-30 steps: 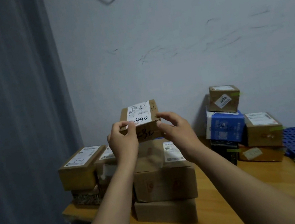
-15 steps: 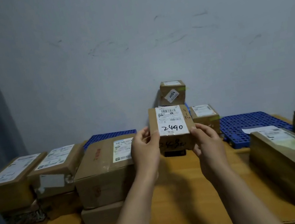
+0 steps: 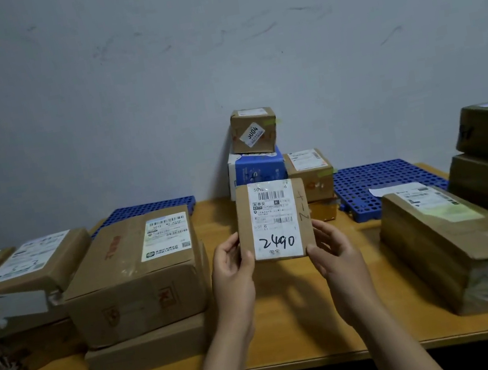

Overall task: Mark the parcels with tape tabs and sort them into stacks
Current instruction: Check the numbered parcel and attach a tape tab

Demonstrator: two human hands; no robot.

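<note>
The small flat brown cardboard parcel (image 3: 273, 221) with a white label handwritten "2490" is held up above the orange wooden table (image 3: 291, 322), label facing the camera. It looks light and stiff, best gripped by its side edges near the lower corners. The left hand (image 3: 233, 270) and right hand (image 3: 333, 255) each pinch one lower side edge, fingers curled behind.

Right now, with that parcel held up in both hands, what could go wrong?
The 2490 parcel is pinched only near its lower corners by the left hand and right hand, so it might slip onto the table. Adding it to the back stack could knock off the small brown box perched on the blue box.
</note>
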